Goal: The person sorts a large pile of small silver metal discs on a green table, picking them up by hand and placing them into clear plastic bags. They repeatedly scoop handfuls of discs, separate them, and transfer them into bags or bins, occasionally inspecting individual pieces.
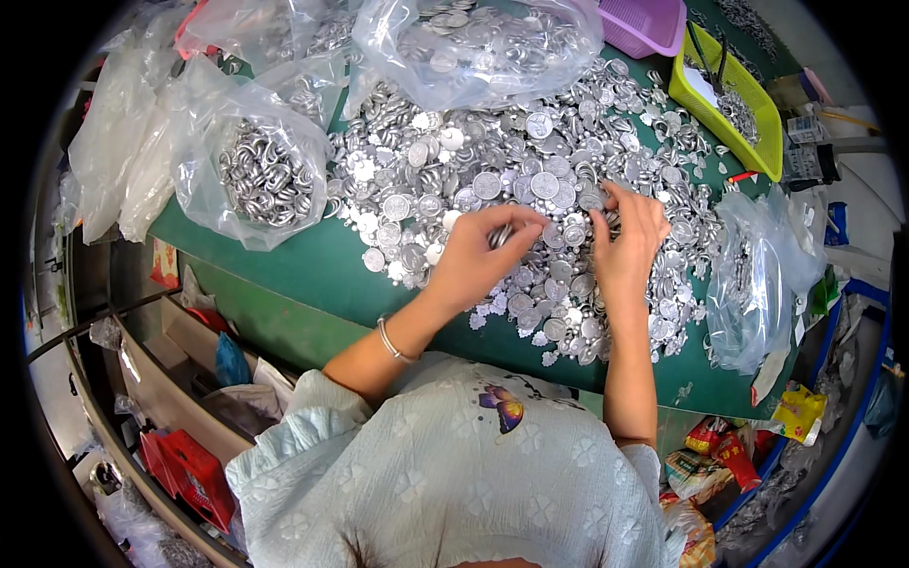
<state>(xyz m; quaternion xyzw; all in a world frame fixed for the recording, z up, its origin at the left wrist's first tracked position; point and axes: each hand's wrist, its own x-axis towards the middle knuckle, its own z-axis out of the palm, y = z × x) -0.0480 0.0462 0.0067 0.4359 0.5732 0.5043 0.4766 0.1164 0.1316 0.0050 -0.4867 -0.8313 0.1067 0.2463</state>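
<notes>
Bare bench strip near left, passable. Silver-piece pile fills middle; bulging far bag, left bag, right bag block sides.

Shiny embossed metal discs, glossy plastic bags, crinkled cloth shirt
</notes>
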